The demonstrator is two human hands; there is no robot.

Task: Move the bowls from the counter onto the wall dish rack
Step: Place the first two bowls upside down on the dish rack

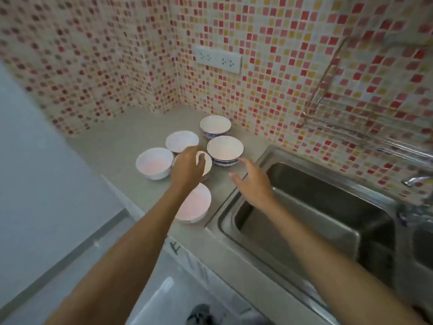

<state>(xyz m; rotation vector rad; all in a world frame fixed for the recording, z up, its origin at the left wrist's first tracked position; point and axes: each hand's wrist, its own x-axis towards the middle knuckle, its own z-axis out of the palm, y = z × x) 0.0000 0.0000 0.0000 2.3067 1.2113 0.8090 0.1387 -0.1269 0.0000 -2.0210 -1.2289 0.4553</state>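
Several white bowls stand on the grey counter (pixel 121 141) near the tiled corner. Two carry a blue pattern: one at the back (pixel 215 125) and one closer (pixel 224 150). My left hand (pixel 188 167) grips the rim of the middle bowl (pixel 208 164), thumb inside it, hiding most of it. Plain bowls sit at the left (pixel 154 162), behind (pixel 181 140) and nearest me (pixel 195 204), partly under my forearm. My right hand (pixel 251 181) hovers with spread fingers just right of the bowls, above the sink's edge, holding nothing. The wire wall dish rack (pixel 328 90) hangs at the upper right.
A steel sink (pixel 316 207) lies right of the bowls, with a tap (pixel 416 180) at the far right. A white double socket (pixel 218 58) is on the mosaic wall. The counter's front edge runs diagonally at the lower left, with floor beyond.
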